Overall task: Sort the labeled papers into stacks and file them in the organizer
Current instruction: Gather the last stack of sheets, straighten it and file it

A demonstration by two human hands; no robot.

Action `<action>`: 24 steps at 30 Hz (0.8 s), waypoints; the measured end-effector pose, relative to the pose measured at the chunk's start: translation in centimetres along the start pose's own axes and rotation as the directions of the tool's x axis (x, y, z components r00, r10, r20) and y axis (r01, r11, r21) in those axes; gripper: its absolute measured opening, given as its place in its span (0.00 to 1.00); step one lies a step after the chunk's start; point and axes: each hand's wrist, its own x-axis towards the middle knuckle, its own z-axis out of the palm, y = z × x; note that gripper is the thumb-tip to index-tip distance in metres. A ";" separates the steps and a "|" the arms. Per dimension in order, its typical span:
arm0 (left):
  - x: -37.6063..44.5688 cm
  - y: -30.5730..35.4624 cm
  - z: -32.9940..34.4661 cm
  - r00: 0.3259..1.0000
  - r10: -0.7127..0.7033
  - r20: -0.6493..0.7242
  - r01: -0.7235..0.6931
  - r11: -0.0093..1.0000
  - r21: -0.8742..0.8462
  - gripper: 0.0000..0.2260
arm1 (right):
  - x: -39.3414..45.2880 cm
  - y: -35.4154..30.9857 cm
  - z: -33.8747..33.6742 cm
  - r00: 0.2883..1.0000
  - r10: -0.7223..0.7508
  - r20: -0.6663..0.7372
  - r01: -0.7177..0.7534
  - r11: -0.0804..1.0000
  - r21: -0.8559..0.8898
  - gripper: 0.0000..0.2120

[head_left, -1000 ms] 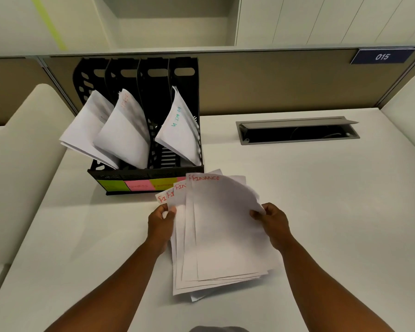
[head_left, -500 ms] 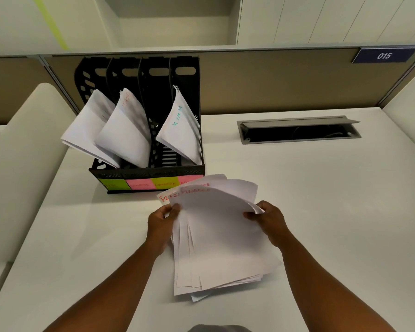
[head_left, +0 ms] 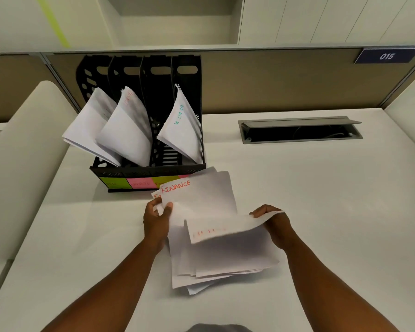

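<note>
A loose stack of white papers (head_left: 201,202) marked FINANCE in red lies on the white desk in front of me. My left hand (head_left: 157,218) pinches the stack's upper left corner. My right hand (head_left: 272,220) grips the far edge of the top sheet (head_left: 228,230), which is folded back toward me with faint red writing showing through. Behind the stack stands a black organizer (head_left: 149,172) with four slots. Folded papers (head_left: 127,129) sit in its two left slots and its rightmost slot (head_left: 181,130); the third slot looks empty. Coloured sticky labels (head_left: 139,183) line its front.
A grey cable hatch (head_left: 300,129) is set into the desk at the back right. A brown partition with a blue 015 sign (head_left: 387,56) closes the back. Padded beige dividers (head_left: 27,149) stand at both sides of the desk.
My right hand has peeled the top sheet off the stack and pulled it back toward me. My left hand stays on the stack's upper left corner.
</note>
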 end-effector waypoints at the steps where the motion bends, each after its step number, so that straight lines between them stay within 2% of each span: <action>1: 0.0 0.0 0.0 1.000 -0.003 0.002 0.003 1.000 -0.002 0.18 | 0.4 0.3 -0.1 1.000 0.030 -0.005 -0.030 0.999 0.029 0.15; 2: 0.1 -0.1 -0.1 1.000 -0.007 0.008 0.007 1.000 -0.008 0.19 | 0.5 0.3 0.1 0.999 0.048 -0.001 -0.048 0.998 0.033 0.19; 5: -0.2 0.2 0.0 0.998 0.000 0.060 0.002 1.000 -0.025 0.25 | 0.6 -0.1 1.0 0.994 0.101 0.027 -0.101 0.995 0.002 0.14; 9: -0.7 0.7 0.3 0.991 0.029 0.128 -0.026 0.999 -0.019 0.31 | 0.9 -0.3 1.8 0.990 0.139 -0.009 -0.139 0.990 -0.014 0.16; 11: -0.7 0.9 0.3 0.990 0.044 0.137 -0.041 0.999 -0.019 0.33 | 1.3 -0.3 2.1 0.990 0.134 -0.034 -0.136 0.989 -0.067 0.05; 12: -0.6 0.9 0.3 0.989 0.055 0.139 -0.051 0.998 -0.029 0.34 | 1.2 -0.3 2.1 0.991 0.129 -0.042 -0.132 0.985 -0.107 0.04; 14: -0.5 1.0 0.2 0.988 0.073 0.136 -0.068 0.997 -0.046 0.33 | 1.3 -0.1 1.8 0.995 0.085 -0.051 -0.093 0.983 -0.161 0.12; 17: -0.7 1.5 0.3 0.990 0.064 0.123 -0.063 0.998 -0.012 0.25 | 0.6 -0.6 1.7 0.995 0.012 -0.096 -0.035 0.969 -0.243 0.12; 19: -0.5 1.4 0.3 0.985 0.042 0.166 -0.046 0.999 0.022 0.21 | 0.7 -0.8 1.7 0.992 0.022 -0.127 -0.054 0.964 -0.259 0.17; 22: -0.4 1.0 0.2 0.955 -0.024 0.296 0.013 0.999 0.039 0.28 | 1.2 -0.5 2.1 0.989 0.077 -0.123 -0.112 0.946 -0.305 0.23; 24: -0.6 0.8 0.5 0.927 -0.046 0.371 0.025 0.998 0.063 0.30 | 1.3 -0.2 2.5 0.995 0.068 -0.075 -0.092 0.915 -0.393 0.25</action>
